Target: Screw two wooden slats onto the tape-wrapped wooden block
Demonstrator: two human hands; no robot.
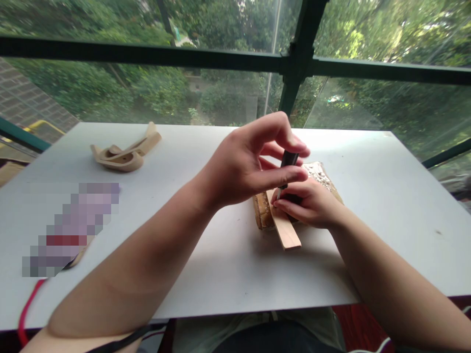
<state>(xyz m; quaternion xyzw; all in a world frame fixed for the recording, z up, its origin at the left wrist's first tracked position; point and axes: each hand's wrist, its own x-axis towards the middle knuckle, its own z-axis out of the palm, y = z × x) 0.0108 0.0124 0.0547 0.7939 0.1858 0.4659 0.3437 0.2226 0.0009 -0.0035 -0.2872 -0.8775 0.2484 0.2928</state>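
My left hand [253, 162] is closed round the black handle of a slim hand tool [289, 158], which looks like a screwdriver. The tool stands nearly upright, and its thin metal shaft points down at a pale wooden strip [287, 233]. Low beside the shaft, my right hand [305, 201] has its thumb and fingertips pinched together at the tool's lower end, against the strip. Whether the tip has entered the wood is hidden by those fingers. The strip lies across a rough brown block [263, 213], its near end sticking out over the edge.
A carved pale wooden piece [125, 154] rests at the back left of the white table [206, 274]. In front of it lies a blurred-out flat object [73, 230] with a red cord [29, 309] near its lower end. Windows [221, 98] rise behind the table.
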